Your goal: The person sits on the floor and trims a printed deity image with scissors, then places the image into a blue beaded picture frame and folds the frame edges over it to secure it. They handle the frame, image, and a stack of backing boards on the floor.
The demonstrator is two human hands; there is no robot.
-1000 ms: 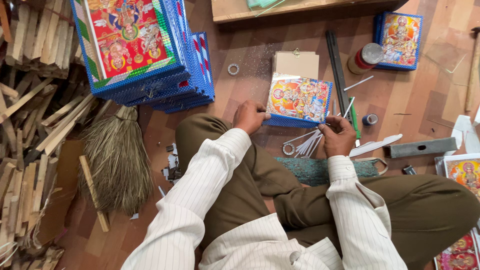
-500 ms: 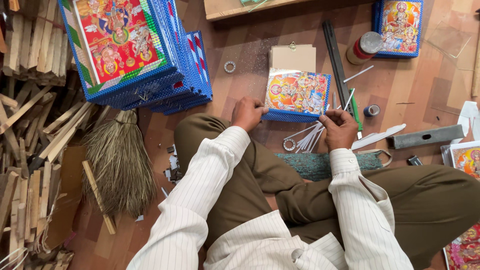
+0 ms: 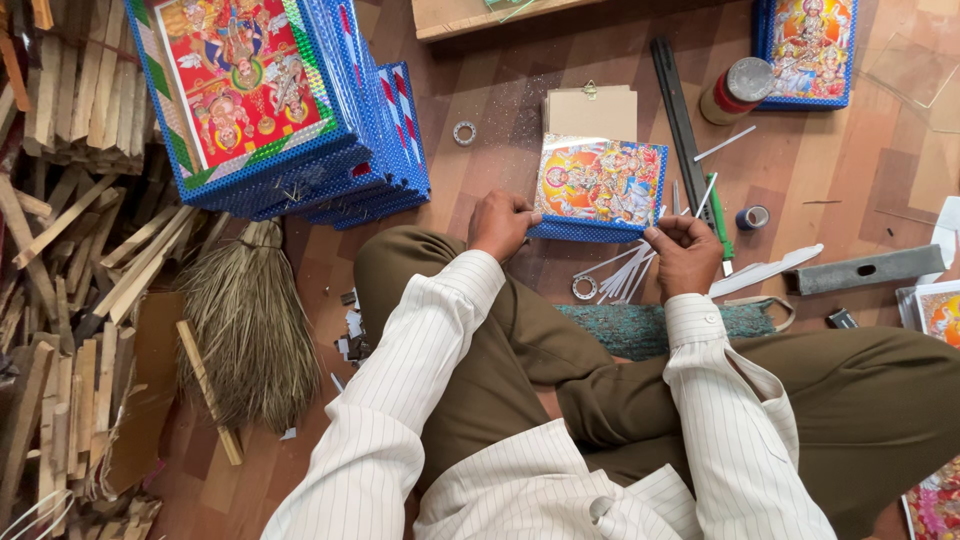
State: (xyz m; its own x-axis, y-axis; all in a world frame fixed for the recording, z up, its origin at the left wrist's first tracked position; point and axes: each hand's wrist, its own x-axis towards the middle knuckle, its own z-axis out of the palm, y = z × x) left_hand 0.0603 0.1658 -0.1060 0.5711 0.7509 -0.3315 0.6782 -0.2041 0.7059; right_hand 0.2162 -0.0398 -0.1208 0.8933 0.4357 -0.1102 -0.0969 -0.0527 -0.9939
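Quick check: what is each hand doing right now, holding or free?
Left hand: fingers closed on the near left edge of the blue-framed picture.
Right hand: fingers pinched at the frame's near right corner; anything else held cannot be told.

I see a cream long-sleeved shirt (image 3: 520, 480) with thin dark pinstripes, filling the lower middle of the frame; its right cuff (image 3: 700, 325) shows one small button. Olive-brown trousers (image 3: 560, 370) cover both legs. Both hands are bare.

Small picture frame (image 3: 600, 188) with blue dotted border (picture in orange and yellow), white striped sleeves (image 3: 420, 370), olive-brown trousers (image 3: 560, 350), green-handled cutter (image 3: 720, 215)
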